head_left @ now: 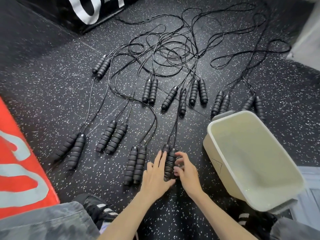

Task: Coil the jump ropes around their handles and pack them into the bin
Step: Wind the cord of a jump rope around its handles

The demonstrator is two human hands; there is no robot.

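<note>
1. Head view, step in hand: the person is just taking up the first rope. The nearest pair of handles lies side by side on the speckled rubber floor, directly in front of the knees and between the two hands. Nothing looks coiled yet, and the cream plastic bin just to the right holds no ropes.

2. Task's things: about nine other pairs of ribbed black foam handles lie spread over the floor, and their thin black cords run away into one loose tangle farther off. The cord of the nearest pair leads straight up into that tangle.

3. Next move, as a judgement: lift both handles together in one hand, draw the cord free of the pile without dragging its neighbours, then wind it round the pair. The crossing cords are the likely snag.

4. Left hand: it lies low and flat, its fingers straight and resting along the left side of the handles, the grip wide and closed on nothing.

5. Right hand: it comes in from the right with its fingers curled against the right handle. Motion blur makes it unclear whether it really grips the handle or only touches it.
</note>
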